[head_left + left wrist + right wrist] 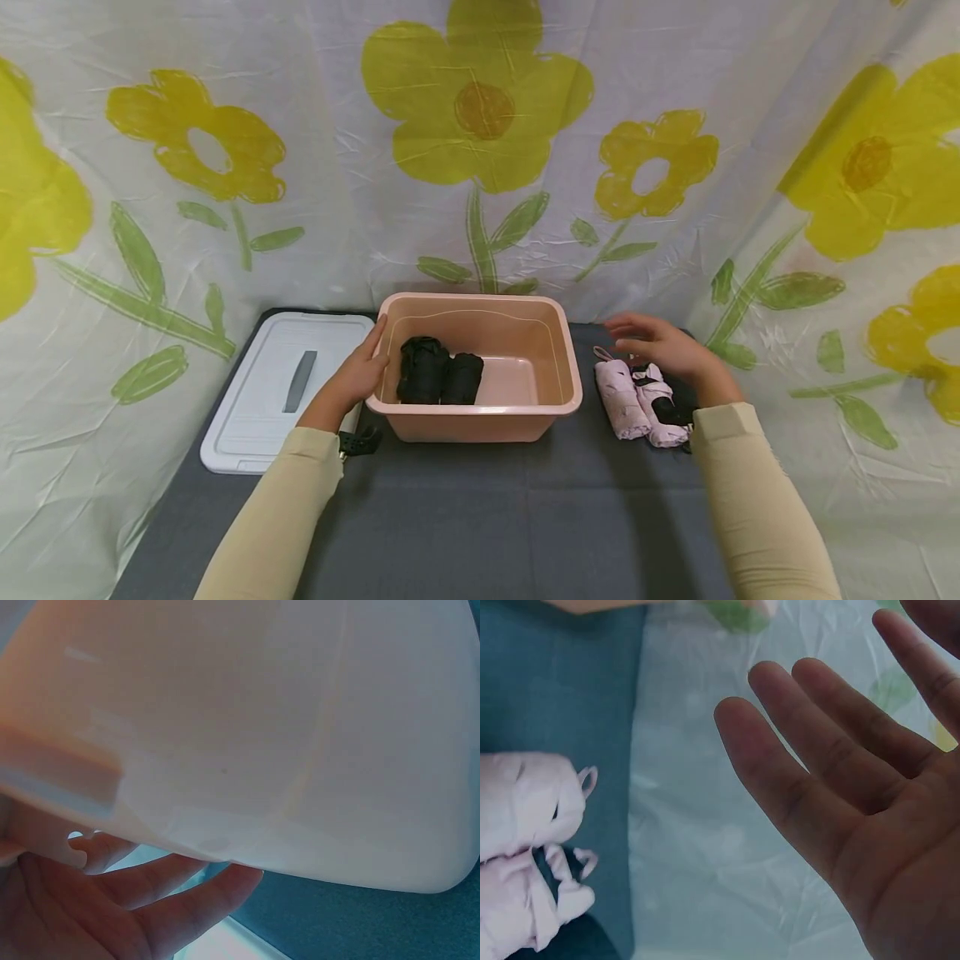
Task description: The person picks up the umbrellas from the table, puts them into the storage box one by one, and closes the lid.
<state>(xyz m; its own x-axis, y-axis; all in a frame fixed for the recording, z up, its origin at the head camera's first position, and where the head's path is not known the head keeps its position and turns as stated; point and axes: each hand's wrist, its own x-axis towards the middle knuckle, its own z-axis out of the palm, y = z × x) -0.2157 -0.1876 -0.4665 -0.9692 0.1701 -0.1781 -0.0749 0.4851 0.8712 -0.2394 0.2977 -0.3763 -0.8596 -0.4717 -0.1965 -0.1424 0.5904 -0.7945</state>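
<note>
The left hand [360, 373] grips the pink tub [472, 425] beside it; the right hand [662, 344] hovers, fingers extended. Pink bundles [621, 400] lie near the latter.

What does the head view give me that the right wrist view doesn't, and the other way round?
Head only: the left hand holding the peach bin by its side, two black bundles inside that bin, and the white lid beside it.

Right wrist only: the palm side of the right hand, fingers spread and holding nothing.

Both: the right hand, the pink bundles, the dark tabletop and the flowered sheet. A peach strip at the wrist view's top edge may be the bin; I can't tell.
</note>
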